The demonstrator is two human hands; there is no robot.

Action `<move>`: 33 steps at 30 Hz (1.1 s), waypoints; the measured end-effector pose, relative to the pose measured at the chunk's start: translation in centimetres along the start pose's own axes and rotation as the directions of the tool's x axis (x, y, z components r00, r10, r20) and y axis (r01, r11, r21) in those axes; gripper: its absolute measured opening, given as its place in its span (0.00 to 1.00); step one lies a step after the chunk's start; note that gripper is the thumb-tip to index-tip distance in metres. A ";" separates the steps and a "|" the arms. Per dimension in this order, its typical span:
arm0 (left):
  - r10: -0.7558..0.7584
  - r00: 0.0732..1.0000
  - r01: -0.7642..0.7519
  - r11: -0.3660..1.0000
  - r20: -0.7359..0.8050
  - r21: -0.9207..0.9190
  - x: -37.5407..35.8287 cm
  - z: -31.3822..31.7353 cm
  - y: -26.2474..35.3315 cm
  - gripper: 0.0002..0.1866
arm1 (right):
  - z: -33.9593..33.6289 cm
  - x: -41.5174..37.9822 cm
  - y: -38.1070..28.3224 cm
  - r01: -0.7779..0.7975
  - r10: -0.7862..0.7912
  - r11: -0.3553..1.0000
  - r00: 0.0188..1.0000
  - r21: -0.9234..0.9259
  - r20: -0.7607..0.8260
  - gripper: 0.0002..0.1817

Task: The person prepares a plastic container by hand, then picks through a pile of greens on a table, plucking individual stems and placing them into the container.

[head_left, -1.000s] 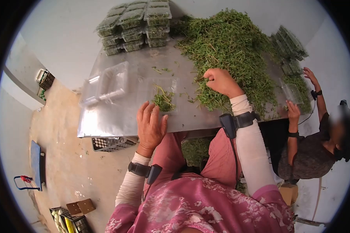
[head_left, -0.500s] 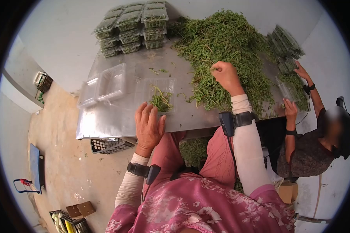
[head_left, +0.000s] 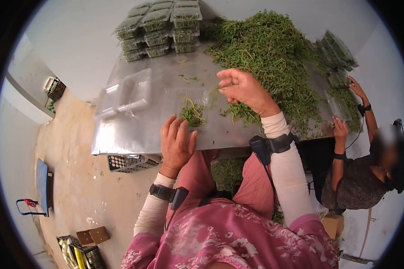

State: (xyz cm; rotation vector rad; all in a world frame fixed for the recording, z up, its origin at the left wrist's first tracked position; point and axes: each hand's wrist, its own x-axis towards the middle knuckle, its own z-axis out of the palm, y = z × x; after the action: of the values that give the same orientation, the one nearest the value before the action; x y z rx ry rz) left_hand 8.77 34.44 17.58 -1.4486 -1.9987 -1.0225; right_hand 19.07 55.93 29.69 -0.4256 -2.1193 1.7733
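Note:
My left hand (head_left: 177, 141) rests at the table's front edge, fingers stretched out beside the near left corner of a clear plastic tray (head_left: 203, 96). A small bunch of green sprigs (head_left: 193, 114) lies in that tray. Above the tray's right side is my right hand (head_left: 247, 92), palm turned left with its fingers apart. A faint blurred streak of green shows just off its fingertips; whether the fingers touch it is hard to make out. Behind and right of this hand rises a big heap of green sprigs (head_left: 269, 54).
Filled clear boxes (head_left: 157, 22) are stacked at the back left of the metal table (head_left: 121, 139). Clear open containers (head_left: 134, 92) stand on the left. At right, a co-worker's hands (head_left: 340, 130) are beside another tray. A black crate (head_left: 130, 163) sits under the table edge.
My right hand has moved left from the heap to above the tray, its closed fingers now spread. My left hand stays by the tray. The whole view has shifted slightly.

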 end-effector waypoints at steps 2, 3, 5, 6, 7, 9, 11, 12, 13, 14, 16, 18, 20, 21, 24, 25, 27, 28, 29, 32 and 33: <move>-0.011 1.000 0.011 1.000 0.006 0.000 0.0 0.0 0.1 0.19 | -1.7 0.7 1.8 0.044 -0.043 0.960 0.999 -0.276 0.007 0.16; -0.008 1.000 0.008 1.000 0.007 0.003 -0.1 0.0 0.1 0.19 | -3.3 1.5 3.9 0.090 -0.092 0.889 0.996 -0.450 0.016 0.18; -0.002 1.000 0.002 1.000 0.004 0.010 0.0 0.1 0.0 0.19 | -4.8 1.5 5.5 0.103 -0.086 0.733 0.995 -0.672 0.058 0.21; 0.000 1.000 0.000 1.000 -0.001 0.016 0.0 0.1 -0.1 0.19 | -4.9 1.0 5.6 0.075 -0.029 0.677 0.997 -0.732 0.076 0.22; 0.002 1.000 -0.002 1.000 -0.003 0.021 0.0 0.1 -0.1 0.19 | -5.0 0.5 5.7 0.049 0.032 0.616 0.996 -0.786 0.088 0.23; 0.007 1.000 -0.007 1.000 -0.002 0.025 -0.1 0.2 -0.1 0.20 | -3.9 -0.2 6.1 0.051 -0.009 0.517 0.999 -0.855 0.054 0.19; 0.011 1.000 -0.011 1.000 -0.006 0.029 -0.1 0.3 -0.2 0.20 | -2.1 -0.4 5.3 -0.040 0.055 0.417 0.998 -0.908 -0.018 0.14; 0.012 1.000 -0.012 1.000 -0.008 0.027 -0.1 0.3 -0.2 0.20 | -1.7 -0.2 5.4 -0.052 0.099 0.383 0.995 -0.922 -0.015 0.14; 0.012 1.000 -0.012 1.000 -0.009 0.025 -0.2 0.4 -0.2 0.20 | -1.5 0.2 5.7 -0.061 0.143 0.349 0.990 -0.935 -0.011 0.13; 0.012 1.000 -0.012 1.000 -0.010 0.025 -0.2 0.3 -0.2 0.20 | -1.5 0.4 6.1 -0.069 0.187 0.315 0.982 -0.947 -0.010 0.13; 0.015 1.000 -0.015 1.000 -0.010 0.022 -0.2 0.3 -0.2 0.20 | -2.2 0.7 7.2 -0.003 0.035 0.415 0.999 -0.910 0.013 0.11; 0.015 1.000 -0.015 1.000 -0.013 0.020 -0.2 0.2 -0.2 0.20 | -3.4 1.3 7.5 0.109 -0.125 0.531 0.991 -0.840 0.049 0.08; 0.012 1.000 -0.011 1.000 -0.016 0.018 -0.2 0.2 -0.2 0.20 | -4.1 1.2 7.1 0.098 -0.243 0.669 0.966 -0.736 -0.092 0.08; 0.011 1.000 -0.011 1.000 -0.018 0.017 -0.2 0.2 -0.1 0.20 | -4.3 1.2 6.6 0.104 -0.290 0.731 0.942 -0.675 -0.168 0.08; 0.014 1.000 -0.014 1.000 -0.024 0.016 -0.1 0.2 -0.1 0.20 | -4.7 1.5 5.8 -0.098 -0.002 0.932 0.962 -0.349 -0.274 0.09; 0.016 1.000 -0.016 1.000 -0.025 0.015 -0.1 0.3 -0.1 0.20 | -4.8 1.8 6.7 -0.037 -0.119 0.843 0.960 -0.536 -0.252 0.09; 0.018 1.000 -0.018 1.000 -0.024 0.017 -0.1 0.2 -0.1 0.20 | -4.4 1.8 6.5 -0.116 -0.040 0.846 0.960 -0.521 -0.278 0.10; 0.017 1.000 -0.016 1.000 -0.023 0.019 0.0 0.2 -0.1 0.20 | -4.0 1.8 5.9 -0.154 -0.001 0.844 0.957 -0.513 -0.289 0.11; 0.014 1.000 -0.014 1.000 -0.022 0.022 0.0 0.2 -0.1 0.20 | -3.6 1.8 5.2 -0.133 0.017 0.903 0.961 -0.409 -0.275 0.12; 0.017 1.000 -0.017 1.000 -0.022 0.016 0.0 0.1 -0.1 0.21 | -1.1 1.2 2.6 -0.069 0.037 0.985 0.980 -0.161 -0.195 0.16; 0.018 1.000 -0.018 1.000 -0.020 0.012 0.0 0.1 -0.1 0.22 | 0.1 1.0 1.9 -0.041 0.019 0.989 0.988 -0.141 -0.152 0.17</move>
State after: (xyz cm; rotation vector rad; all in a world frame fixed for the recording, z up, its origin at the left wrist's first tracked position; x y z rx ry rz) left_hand 8.66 34.51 17.50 -1.4415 -1.9707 -1.0126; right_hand 18.18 56.60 27.90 -0.6119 -2.1507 1.5562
